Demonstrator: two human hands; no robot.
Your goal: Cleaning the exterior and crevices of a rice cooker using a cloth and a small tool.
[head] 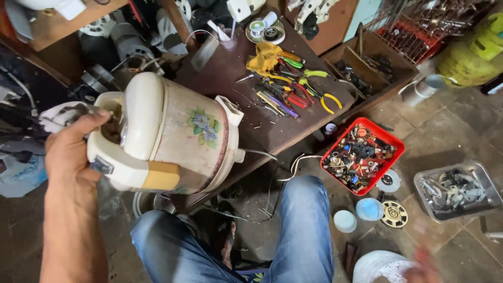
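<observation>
Landmark: the cream rice cooker (pixel 167 136), painted with a flower, is tipped on its side above the near-left corner of the desk (pixel 236 78).
Left hand (pixel 70 152): its grip is clamped on the cooker's lid end, thumb over the rim, carrying the body off the desk.
Right hand (pixel 422 267): a blur low and far right of the cooker, near a white bucket (pixel 380 267); I cannot tell whether it grasps anything.
Progress: judging by this, the cooker is closed and whole, no tool on it, so any opening work looks not yet begun.
Tools: pliers and cutters (pixel 291 89) lie on the desk just right of the cooker, untouched.
Edges: the desk's front edge runs under the cooker's base; a thin wire trails from it.
Open room: floor right of the cooker is crowded by a red parts tray (pixel 395 144) and a metal tray (pixel 487 183); bare desk shows between cooker and tools.
</observation>
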